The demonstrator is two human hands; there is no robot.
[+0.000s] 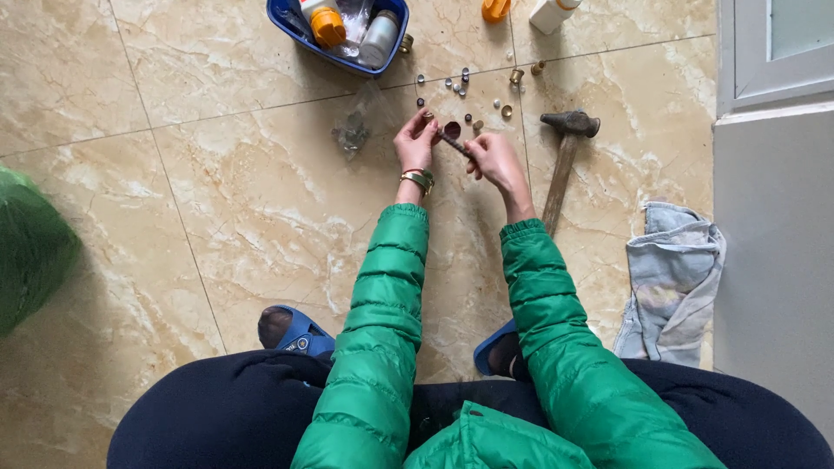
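Green sleeves [391, 287] reach out; both hands, left [415, 143] and right [493, 159], pinch a dark rod [453, 143] left of the hammer [563, 161], fitting a small piece on.

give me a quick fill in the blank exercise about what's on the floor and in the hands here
1. Both hands, left hand and right hand, hold a thin dark ____ between them.
2. The hammer lies on the floor to the ____ of the right hand.
3. The tub holding bottles is ____ in colour.
4. The sleeves are ____.

Missing words: rod; right; blue; green
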